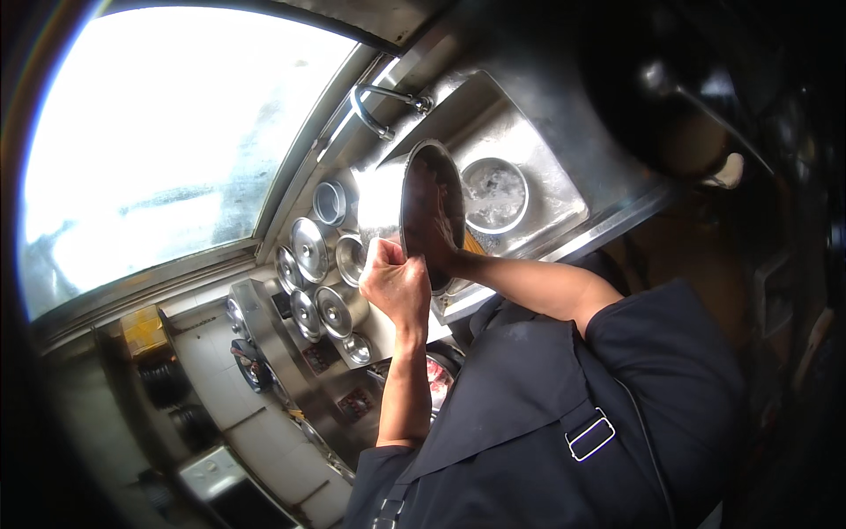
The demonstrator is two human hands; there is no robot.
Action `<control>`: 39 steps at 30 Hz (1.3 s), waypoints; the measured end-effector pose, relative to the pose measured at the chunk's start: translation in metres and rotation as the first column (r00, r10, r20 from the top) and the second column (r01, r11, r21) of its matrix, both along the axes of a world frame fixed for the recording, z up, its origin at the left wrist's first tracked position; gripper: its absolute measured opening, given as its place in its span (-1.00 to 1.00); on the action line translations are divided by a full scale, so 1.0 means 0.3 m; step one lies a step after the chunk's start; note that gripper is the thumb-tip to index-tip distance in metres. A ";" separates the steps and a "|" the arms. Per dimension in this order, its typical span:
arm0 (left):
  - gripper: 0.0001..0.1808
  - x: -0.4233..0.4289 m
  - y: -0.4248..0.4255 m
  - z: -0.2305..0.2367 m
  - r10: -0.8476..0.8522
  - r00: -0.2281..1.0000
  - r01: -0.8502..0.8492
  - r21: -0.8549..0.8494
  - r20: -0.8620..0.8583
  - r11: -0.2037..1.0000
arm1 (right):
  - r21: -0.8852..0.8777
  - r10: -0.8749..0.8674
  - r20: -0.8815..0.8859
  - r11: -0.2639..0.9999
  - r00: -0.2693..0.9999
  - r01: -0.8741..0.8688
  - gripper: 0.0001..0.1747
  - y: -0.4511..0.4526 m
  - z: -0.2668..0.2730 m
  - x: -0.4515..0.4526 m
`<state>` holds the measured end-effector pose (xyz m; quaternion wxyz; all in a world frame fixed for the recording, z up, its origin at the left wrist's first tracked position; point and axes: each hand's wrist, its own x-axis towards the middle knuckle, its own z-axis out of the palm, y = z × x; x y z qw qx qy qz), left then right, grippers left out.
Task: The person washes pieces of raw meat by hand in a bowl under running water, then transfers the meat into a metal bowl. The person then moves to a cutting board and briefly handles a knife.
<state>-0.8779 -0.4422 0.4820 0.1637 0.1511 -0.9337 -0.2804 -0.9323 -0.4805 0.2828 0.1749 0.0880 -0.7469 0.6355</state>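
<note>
My left hand (398,281) grips the near rim of a large stainless steel pot (383,198), its fingers closed over the edge. The pot is tipped on its side by the sink's left edge, its dark mouth turned to the right of the view. My right hand (441,231) reaches inside the pot, near its inner wall. Shadow hides those fingers, so whether they hold anything is unclear. Behind the pot, in the stainless steel sink (555,172), stands a round metal basin (496,195) with what looks like water. Something yellow-orange (473,244) shows beside the pot's rim.
A curved chrome faucet (370,109) rises at the sink's back edge. Several lidded metal pots (334,311) crowd the counter to the left, near a window (178,145). A dark wok-like vessel (661,125) with a ladle sits at the right. Below left is a shelf with a yellow box (143,330).
</note>
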 end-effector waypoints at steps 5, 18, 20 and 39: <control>-0.82 0.000 0.035 0.024 -0.126 0.992 0.122 -0.092 -0.030 0.988 | -0.165 0.197 0.272 0.974 0.942 -0.155 -0.16 0.015 0.047 0.016; -0.77 0.007 0.144 0.076 -0.238 0.971 0.223 -0.346 0.000 0.911 | -0.763 0.740 -0.060 0.399 0.670 -0.509 -0.45 -0.009 -0.023 -0.001; -0.77 0.009 0.154 0.081 -0.240 0.971 0.225 -0.377 0.007 0.898 | -0.797 0.757 -0.099 0.328 0.646 -0.507 -0.49 -0.024 -0.037 -0.006; -0.74 0.032 0.200 0.104 -0.269 0.963 0.249 -0.455 0.023 0.855 | -0.932 0.732 -0.361 -0.255 0.577 -0.259 -0.79 -0.097 -0.081 0.017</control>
